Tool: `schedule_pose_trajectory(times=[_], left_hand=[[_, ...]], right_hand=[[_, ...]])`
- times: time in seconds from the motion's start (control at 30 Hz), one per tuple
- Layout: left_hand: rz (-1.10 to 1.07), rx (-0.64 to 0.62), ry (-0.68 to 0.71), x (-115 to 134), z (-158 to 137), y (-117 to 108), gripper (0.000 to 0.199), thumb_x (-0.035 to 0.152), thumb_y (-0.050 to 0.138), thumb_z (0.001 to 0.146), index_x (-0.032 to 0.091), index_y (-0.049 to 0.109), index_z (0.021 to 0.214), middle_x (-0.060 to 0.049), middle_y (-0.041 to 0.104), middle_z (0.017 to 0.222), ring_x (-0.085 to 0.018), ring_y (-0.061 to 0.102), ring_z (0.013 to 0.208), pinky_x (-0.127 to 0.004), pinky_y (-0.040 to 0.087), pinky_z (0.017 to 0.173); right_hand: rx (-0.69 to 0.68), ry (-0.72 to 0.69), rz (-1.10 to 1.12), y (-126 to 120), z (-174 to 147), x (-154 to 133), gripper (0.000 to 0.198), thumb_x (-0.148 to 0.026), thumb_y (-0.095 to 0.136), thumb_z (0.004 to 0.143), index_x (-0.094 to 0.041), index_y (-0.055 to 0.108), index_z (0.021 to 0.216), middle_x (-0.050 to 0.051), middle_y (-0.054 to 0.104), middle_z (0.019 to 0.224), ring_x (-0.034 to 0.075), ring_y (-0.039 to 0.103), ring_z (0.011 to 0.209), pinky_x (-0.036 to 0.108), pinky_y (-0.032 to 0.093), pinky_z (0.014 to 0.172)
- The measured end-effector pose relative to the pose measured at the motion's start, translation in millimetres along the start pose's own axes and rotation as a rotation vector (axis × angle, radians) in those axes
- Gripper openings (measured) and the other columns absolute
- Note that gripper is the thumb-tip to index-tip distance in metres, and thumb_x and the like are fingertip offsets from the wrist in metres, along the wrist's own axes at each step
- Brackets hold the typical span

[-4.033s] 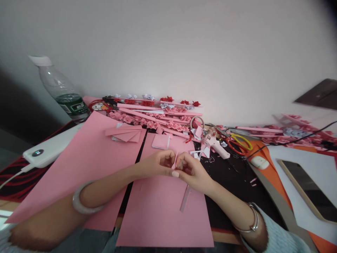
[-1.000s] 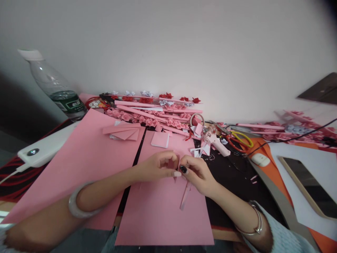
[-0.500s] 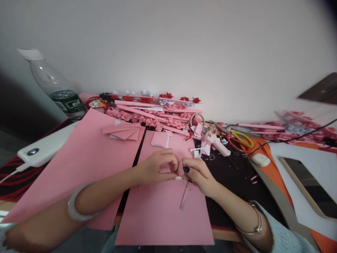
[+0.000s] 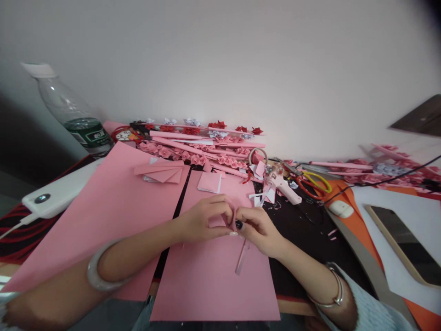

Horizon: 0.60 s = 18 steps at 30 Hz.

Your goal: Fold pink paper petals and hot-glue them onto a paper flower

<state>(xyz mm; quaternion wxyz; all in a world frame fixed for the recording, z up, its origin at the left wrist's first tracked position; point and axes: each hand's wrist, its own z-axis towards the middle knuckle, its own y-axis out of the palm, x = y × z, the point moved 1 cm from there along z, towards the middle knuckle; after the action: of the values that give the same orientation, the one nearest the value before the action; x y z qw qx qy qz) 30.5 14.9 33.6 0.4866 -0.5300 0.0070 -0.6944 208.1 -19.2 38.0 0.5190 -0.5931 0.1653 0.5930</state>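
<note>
Pinching a small pink paper piece (image 4: 233,216) right in the middle of the frame, both hands meet fingertip to fingertip just above a big pink sheet (image 4: 213,276). The left hand (image 4: 203,223) has its grip pressed on the paper from one side, the right hand (image 4: 258,230) nips it from the other. The piece is tiny, folded, same pink as the sheet, mostly hidden by fingers so I can't tell its exact shape. A thin pale strip (image 4: 242,257) lies on the sheet just below the right hand.

Containers: a clear plastic bottle (image 4: 74,117) at upper left of the frame, white cap on, green label, can't tell what's inside. Behind the hands on the table (image 4: 303,230) there's a heap of pink paper roses (image 4: 196,154), plus a glue gun (image 4: 282,184).
</note>
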Motion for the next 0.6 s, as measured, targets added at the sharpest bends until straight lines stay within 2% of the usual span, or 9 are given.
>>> schedule_pose_trajectory(times=[0.2,0.37,0.6], left_hand=[[-0.014,0.055,0.020,-1.4,-0.5,1.1,0.013,0.018,0.063,0.077,0.018,0.050,0.074,-0.004,0.052,0.089,-0.014,0.054,0.082,-0.025,0.045,0.075],[0.006,0.071,0.045,0.1,0.1,1.5,0.019,0.025,0.066,0.074,0.017,0.049,0.075,-0.005,0.053,0.086,-0.015,0.054,0.079,-0.027,0.047,0.071],[0.045,0.100,0.118,1.3,-0.3,1.8,0.014,0.023,0.062,0.079,0.016,0.051,0.075,-0.005,0.055,0.086,-0.013,0.054,0.079,-0.026,0.047,0.073]], right_hand=[[0.000,0.048,-0.051,3.2,1.5,-0.2,0.016,-0.014,0.049,0.076,-0.019,0.041,0.063,-0.007,0.032,0.054,0.007,0.028,0.047,0.020,0.024,0.045],[0.013,0.047,-0.048,4.1,2.3,0.3,0.016,-0.014,0.049,0.075,-0.019,0.039,0.063,-0.007,0.032,0.054,0.007,0.028,0.048,0.020,0.024,0.045],[-0.006,0.028,-0.002,0.4,-0.5,3.2,0.025,-0.026,0.044,0.087,-0.018,0.038,0.063,-0.007,0.029,0.054,0.007,0.026,0.049,0.022,0.021,0.046]])
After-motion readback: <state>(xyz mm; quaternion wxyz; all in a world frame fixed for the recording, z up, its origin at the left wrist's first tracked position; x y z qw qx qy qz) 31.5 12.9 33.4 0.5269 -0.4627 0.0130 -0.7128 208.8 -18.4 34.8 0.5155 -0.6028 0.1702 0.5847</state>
